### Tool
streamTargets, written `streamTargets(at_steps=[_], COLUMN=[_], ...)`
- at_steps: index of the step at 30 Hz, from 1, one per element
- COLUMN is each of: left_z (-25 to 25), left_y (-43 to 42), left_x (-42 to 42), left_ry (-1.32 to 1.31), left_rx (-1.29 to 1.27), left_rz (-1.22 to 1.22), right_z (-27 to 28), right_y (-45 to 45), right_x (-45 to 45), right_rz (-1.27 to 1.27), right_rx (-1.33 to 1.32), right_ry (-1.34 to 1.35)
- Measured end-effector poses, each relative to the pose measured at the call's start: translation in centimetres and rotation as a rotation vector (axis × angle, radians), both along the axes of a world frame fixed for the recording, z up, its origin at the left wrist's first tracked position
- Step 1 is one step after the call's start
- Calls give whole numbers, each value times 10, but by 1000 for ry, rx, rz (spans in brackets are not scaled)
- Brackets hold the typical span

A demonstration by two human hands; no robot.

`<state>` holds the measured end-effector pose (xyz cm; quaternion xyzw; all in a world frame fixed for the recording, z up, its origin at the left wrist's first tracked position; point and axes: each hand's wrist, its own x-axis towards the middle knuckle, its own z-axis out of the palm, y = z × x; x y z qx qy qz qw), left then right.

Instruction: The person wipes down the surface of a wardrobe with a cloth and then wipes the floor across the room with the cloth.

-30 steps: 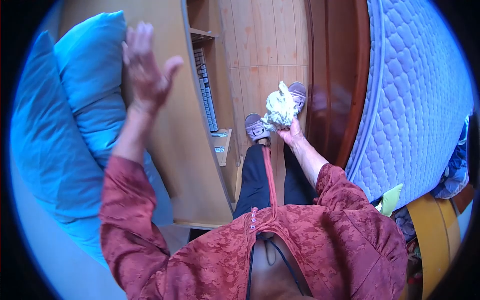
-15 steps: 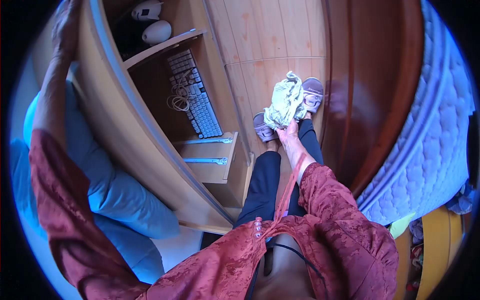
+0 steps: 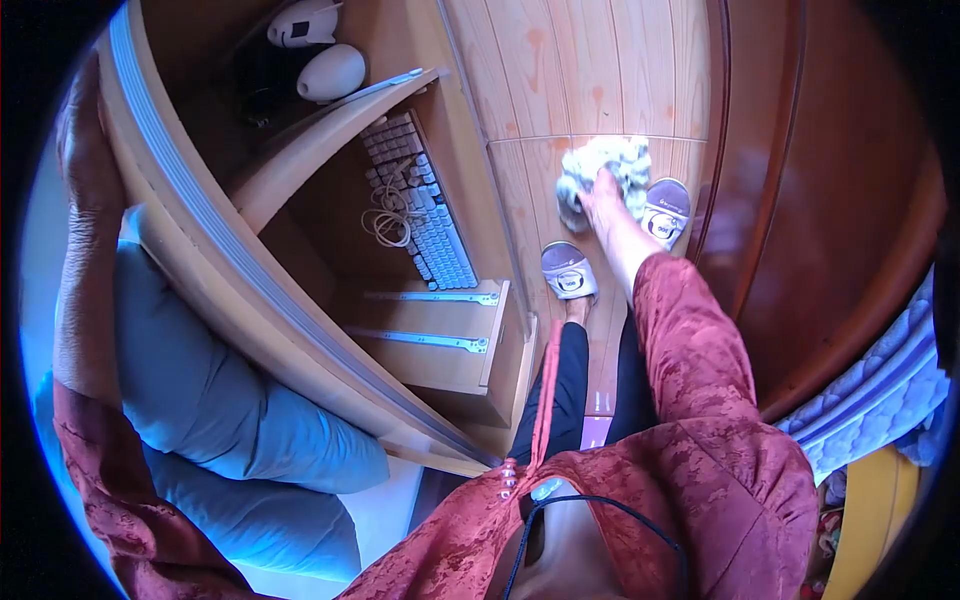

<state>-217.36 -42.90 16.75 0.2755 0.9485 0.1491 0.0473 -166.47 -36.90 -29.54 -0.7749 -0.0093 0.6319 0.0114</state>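
My right hand (image 3: 606, 196) is closed on a crumpled pale cloth (image 3: 632, 160), low over the floor and just ahead of my slippers. Whether the cloth touches the boards, I cannot tell. One slipper (image 3: 568, 270) is on the left of that arm, the other slipper (image 3: 665, 212) on its right. At the far left, my left hand (image 3: 82, 135) lies against the outer edge of the wooden desk (image 3: 165, 150); its fingers are dark and hard to make out.
An open desk compartment holds a white keyboard (image 3: 425, 215) with a coiled cable (image 3: 388, 228). Metal drawer rails (image 3: 430, 342) lie below it. White rounded objects (image 3: 332, 73) sit on the upper shelf. Blue cushions (image 3: 230, 380) are at left, a reddish-brown wooden panel (image 3: 840, 200) and quilted mattress (image 3: 870, 380) at right.
My right hand has turned over, from under the cloth to on top of it, and reaches farther forward. The view has shifted, and my left hand stays by the desk edge.
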Motion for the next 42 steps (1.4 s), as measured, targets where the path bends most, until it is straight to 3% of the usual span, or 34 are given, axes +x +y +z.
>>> streamTargets(at_steps=[2,3,4,7,10,13,14,16,17,20,21,22,23,26,30,32,34,36,38,40,42], left_z=[0,0,1,4,3,4,4,2,2,5,5,6,6,4,4,9,11,9,7,7,9], left_y=[4,7,7,4,6,17,17,16,16,10,11,14,17,3,-11,-20,-16,3,14,16,19], left_x=[6,12,11,7,5,7,9,15,14,9,10,11,11,0,-12,-21,-19,2,15,17,19], left_ry=[-4,17,11,13,46,151,134,97,105,16,62,108,155,2,-34,-13,-4,-1,9,25,64], left_rx=[12,9,-6,-46,-32,10,21,42,32,-8,-6,-3,-1,33,42,-38,-63,-30,-12,-6,-34], left_rz=[43,35,14,-42,-44,-134,-120,-92,-132,-67,-85,-104,-123,-22,-45,-143,-132,-44,-9,-71,-118], right_z=[24,5,23,61,97,109,93,160,164,143,158,120,123,112,79,19,28,21,38,57,74], right_y=[46,63,90,161,206,211,205,170,151,80,54,22,1,-66,-115,-151,-124,-107,-77,-40,-5], right_x=[-79,-108,-150,-238,-281,-253,-228,-189,-155,-39,-26,23,43,80,57,42,-18,-62,-117,-180,-232], right_rz=[-64,-101,-59,182,194,107,-16,-56,-49,-83,-144,-305,-342,-260,54,-24,-71,-263,-284,-271,-168], right_rx=[95,151,193,407,382,317,234,125,75,-228,-216,-420,-446,-328,-159,-47,-198,-146,-41,12,118], right_ry=[303,484,479,856,989,848,966,717,641,339,275,378,473,274,109,169,-12,174,252,104,150])
